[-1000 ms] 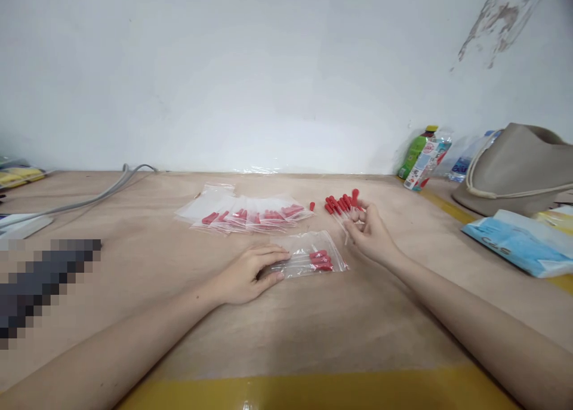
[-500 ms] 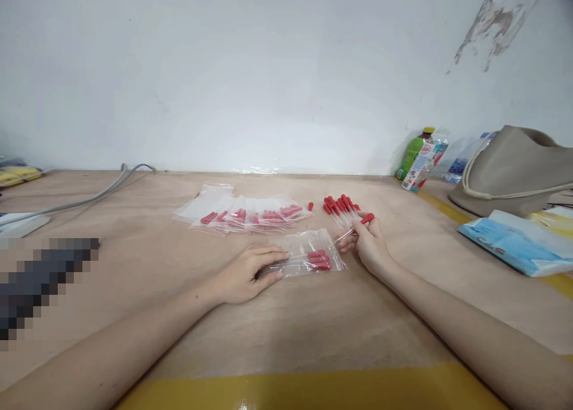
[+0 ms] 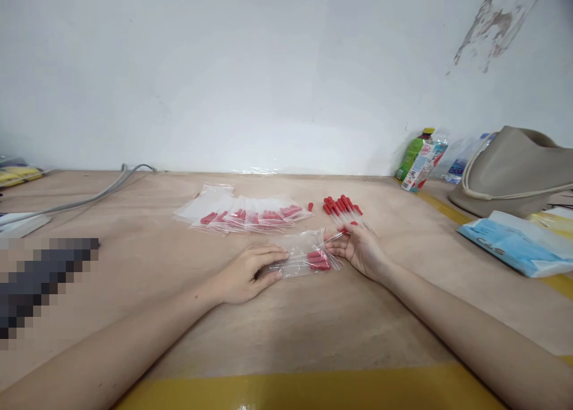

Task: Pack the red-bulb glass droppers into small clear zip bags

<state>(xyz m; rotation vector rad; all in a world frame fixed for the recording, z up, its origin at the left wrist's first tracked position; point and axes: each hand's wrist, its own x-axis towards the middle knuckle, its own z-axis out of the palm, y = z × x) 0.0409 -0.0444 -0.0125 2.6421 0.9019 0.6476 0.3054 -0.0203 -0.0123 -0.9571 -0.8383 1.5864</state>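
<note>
A clear zip-lock bag (image 3: 295, 243) lies flat on the table with several droppers inside, their red rubber bulbs (image 3: 319, 259) toward its right end. My left hand (image 3: 250, 274) grips the bag's left end between thumb and fingers. At the right end, my right hand (image 3: 360, 252) pinches one more dropper (image 3: 333, 237) near its red bulb, its glass tube pointing left at the bag's mouth. Whether the tip is inside I cannot tell. Just beyond that hand is a pile of loose droppers (image 3: 342, 205), red bulbs facing away from me.
Several filled zip-lock bags (image 3: 246, 210) overlap in a row behind my left hand, with a single red bulb (image 3: 310, 207) beside them. Bottles (image 3: 416, 159), a grey-beige bag (image 3: 505, 171) and a blue tissue pack (image 3: 514, 243) stand at right. A cable (image 3: 89, 201) crosses the left.
My right hand has moved left with its dropper, bringing the tube to the bag's mouth, and the bag's right end has crumpled. My left hand has stayed put.
</note>
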